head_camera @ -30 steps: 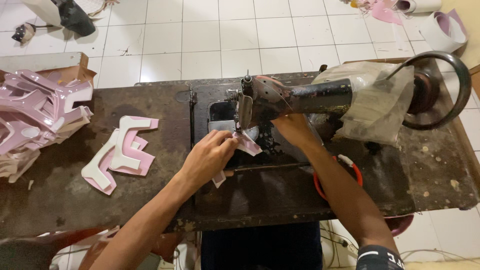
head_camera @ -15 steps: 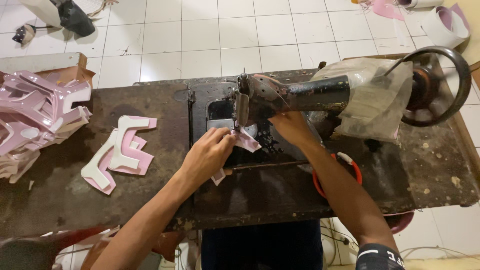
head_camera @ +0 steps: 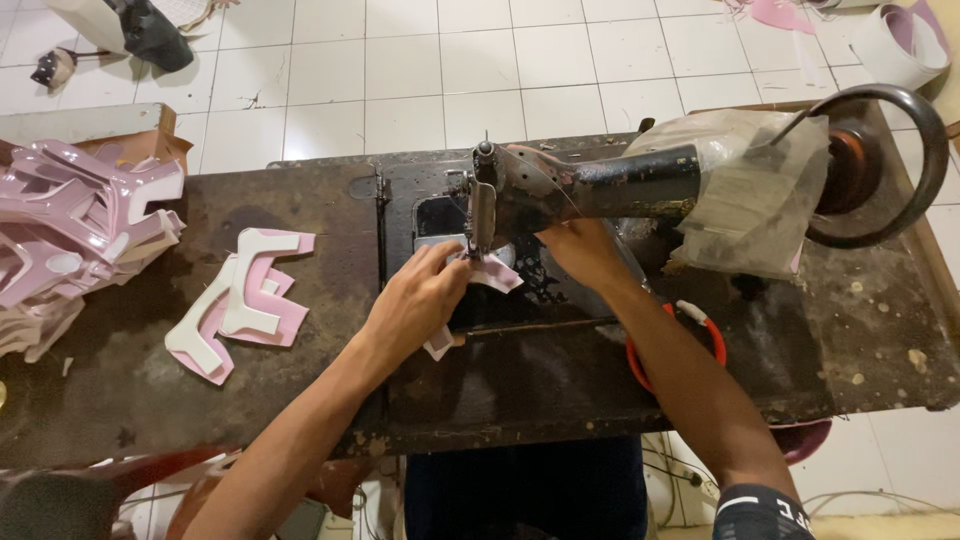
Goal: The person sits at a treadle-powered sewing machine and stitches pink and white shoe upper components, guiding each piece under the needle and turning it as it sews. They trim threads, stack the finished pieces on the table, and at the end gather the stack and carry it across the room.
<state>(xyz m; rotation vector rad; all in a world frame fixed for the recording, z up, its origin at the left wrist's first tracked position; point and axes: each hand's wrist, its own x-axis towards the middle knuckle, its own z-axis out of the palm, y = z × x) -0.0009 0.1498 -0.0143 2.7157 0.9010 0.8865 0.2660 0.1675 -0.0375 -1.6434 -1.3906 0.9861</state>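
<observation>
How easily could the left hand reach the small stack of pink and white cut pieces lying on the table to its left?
Probably yes. The left hand rests on the pink piece under the needle, and the bare dark table between it and the small stack holds nothing in the way.

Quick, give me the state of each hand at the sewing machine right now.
Left hand: fingers pressed down on the pink cut piece by the needle.
Right hand: under the machine arm, touching the same piece; grip cannot be told.
</observation>
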